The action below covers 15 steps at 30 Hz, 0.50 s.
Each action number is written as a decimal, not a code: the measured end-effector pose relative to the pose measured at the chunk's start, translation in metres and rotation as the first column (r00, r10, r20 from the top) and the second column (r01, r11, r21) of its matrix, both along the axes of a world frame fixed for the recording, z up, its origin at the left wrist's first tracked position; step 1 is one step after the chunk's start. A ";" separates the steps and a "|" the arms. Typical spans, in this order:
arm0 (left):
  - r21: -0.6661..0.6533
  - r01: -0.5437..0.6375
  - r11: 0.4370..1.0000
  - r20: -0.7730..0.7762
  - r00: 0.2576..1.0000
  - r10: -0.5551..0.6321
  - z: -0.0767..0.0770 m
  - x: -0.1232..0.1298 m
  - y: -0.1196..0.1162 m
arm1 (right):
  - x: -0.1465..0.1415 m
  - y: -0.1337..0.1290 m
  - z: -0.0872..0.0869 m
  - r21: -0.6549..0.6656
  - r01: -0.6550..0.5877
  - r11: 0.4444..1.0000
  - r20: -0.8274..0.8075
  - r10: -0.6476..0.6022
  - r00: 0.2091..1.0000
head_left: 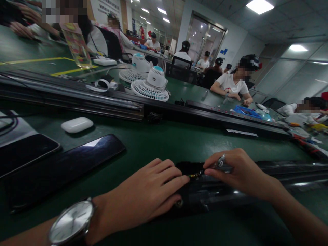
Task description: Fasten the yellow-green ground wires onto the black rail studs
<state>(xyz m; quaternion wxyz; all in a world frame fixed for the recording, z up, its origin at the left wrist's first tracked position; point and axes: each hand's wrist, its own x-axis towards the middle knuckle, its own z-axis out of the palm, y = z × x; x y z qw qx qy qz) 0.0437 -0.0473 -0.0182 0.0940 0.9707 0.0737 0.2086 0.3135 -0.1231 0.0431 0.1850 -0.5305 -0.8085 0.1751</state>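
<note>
Touching a black bar (217, 195), the left hand (151, 191) faces the right hand (241, 174).

No text can be read: the lines on the white wall panel (106, 7) at eleven o'clock, the nearer desk fan's (155, 80) mark near twelve and the wristwatch's (71, 220) dial at eight are too blurred.

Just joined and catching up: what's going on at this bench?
A person works with both hands on a long glossy black part on the green tabletop. The left hand rests on its near end; the right hand pinches something small and dark beside a yellowish bit, too small to identify. A white earbuds case lies to the left, with white fans farther back.
</note>
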 end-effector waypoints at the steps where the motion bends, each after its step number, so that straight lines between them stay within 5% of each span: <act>1: 0.002 -0.001 1.000 0.004 1.000 0.001 0.000 0.000 0.000 | 0.000 0.000 -0.001 -0.006 0.000 1.000 0.002 0.000 1.000; 15: 0.010 -0.002 1.000 0.011 1.000 0.002 0.000 0.000 0.000 | 0.000 -0.001 0.004 -0.046 -0.117 0.992 0.086 0.121 0.989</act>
